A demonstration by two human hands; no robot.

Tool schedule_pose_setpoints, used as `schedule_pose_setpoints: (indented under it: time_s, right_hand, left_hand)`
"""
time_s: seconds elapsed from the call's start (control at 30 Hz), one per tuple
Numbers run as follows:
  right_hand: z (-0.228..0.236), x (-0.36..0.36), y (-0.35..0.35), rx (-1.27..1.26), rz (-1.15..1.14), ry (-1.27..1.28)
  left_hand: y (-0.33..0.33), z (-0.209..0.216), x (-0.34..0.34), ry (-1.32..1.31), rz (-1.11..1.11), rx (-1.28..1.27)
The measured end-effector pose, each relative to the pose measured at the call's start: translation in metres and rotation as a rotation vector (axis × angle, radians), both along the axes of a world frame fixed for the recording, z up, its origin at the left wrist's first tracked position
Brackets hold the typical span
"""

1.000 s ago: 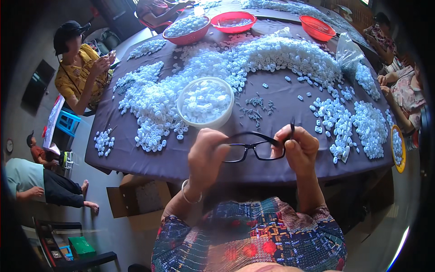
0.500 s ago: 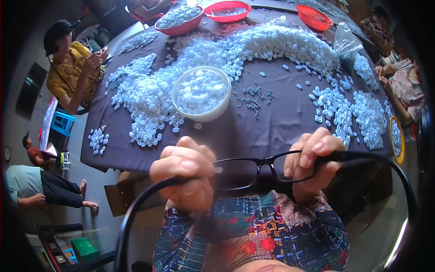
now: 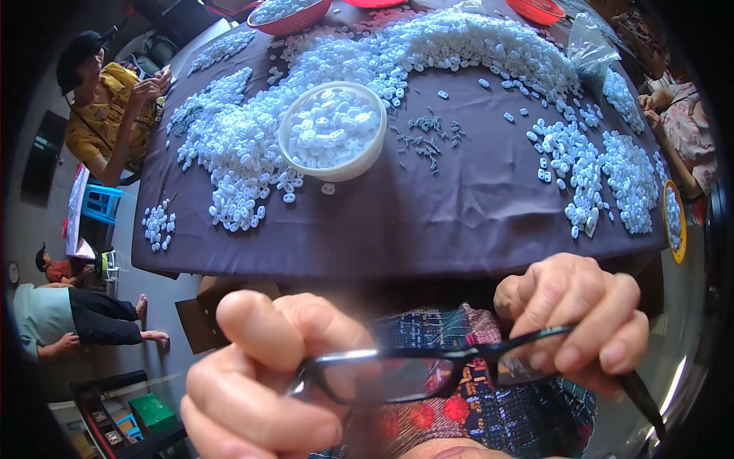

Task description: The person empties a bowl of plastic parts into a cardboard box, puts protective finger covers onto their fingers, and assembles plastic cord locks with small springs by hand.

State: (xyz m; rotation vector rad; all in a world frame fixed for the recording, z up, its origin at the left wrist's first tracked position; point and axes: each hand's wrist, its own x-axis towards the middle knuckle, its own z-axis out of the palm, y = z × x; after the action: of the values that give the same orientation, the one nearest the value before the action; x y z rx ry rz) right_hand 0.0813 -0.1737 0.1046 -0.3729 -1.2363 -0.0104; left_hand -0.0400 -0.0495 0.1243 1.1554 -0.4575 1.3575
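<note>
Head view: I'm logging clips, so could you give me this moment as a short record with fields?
Left hand: holding left end of black-framed glasses
Right hand: holding their right side
Table: covered in dark cloth
White pieces: heaped and scattered on table
Tub: pale, round, full of white pieces
Small grey pieces: loose, right of tub

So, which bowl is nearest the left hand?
The whitish bowl, heaped with white pieces and just ahead of the left hand; the red bowls sit farther across the table, the yellow one far right.
</note>
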Motion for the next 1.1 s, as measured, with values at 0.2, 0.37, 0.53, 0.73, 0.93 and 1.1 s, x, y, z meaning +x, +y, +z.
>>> schedule_pose_setpoints:
  time_s: [0.2, 0.37, 0.53, 0.73, 0.93, 1.1]
  right_hand:
    - [0.011, -0.013, -0.003, 0.102, -0.09, 0.061]
    - [0.021, -0.018, -0.022, 0.052, -0.045, 0.127]
    - [0.014, -0.018, -0.045, -0.025, -0.005, 0.207]
    - [0.005, -0.031, -0.057, -0.103, 0.04, 0.271]
    - [0.0, -0.019, -0.093, -0.166, 0.059, 0.313]
    - [0.003, -0.027, -0.078, -0.205, 0.073, 0.316]
  left_hand:
    - [0.029, 0.018, -0.011, 0.201, -0.621, 0.237]
    - [0.017, 0.039, -0.039, 0.468, -0.619, 0.084]
    - [-0.022, 0.046, -0.019, 0.371, 0.095, -0.157]
    - [-0.014, 0.041, -0.008, 0.274, 0.372, -0.212]
    - [-0.005, 0.033, -0.017, 0.191, 0.227, -0.116]
    - [-0.001, 0.029, -0.015, 0.084, 0.1, -0.03]
